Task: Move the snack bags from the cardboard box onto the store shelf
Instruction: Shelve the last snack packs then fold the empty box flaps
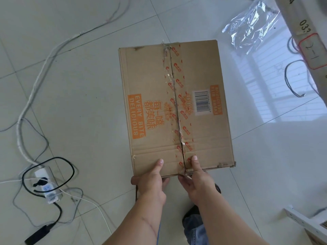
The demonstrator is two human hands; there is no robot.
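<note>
The cardboard box [177,106] is lying with its top flaps closed, the centre seam running under torn printed tape; its contents are not showing, so no snack bags can be confirmed. Orange lettering and a barcode label are facing up. The box is sitting over the white tiled floor [85,85]; whether it is resting on the tiles or being lifted cannot be told.

The left hand [150,183] is gripping the near edge of the box, thumb lying on the top flap, fingers curling under the edge. The right hand [196,181] is gripping the same edge just beside it, thumb pressing on the tape by the seam, fingers going under.

To the left, a white power strip [46,184] is lying on the floor with a black cable [70,167] looping around it and a wrapped cable bundle [35,85] trailing away towards the upper left. A crumpled clear plastic bag [251,27] is lying beyond the box's far right corner. A white shelf edge [300,221] is showing at the lower right, well apart from the box.
</note>
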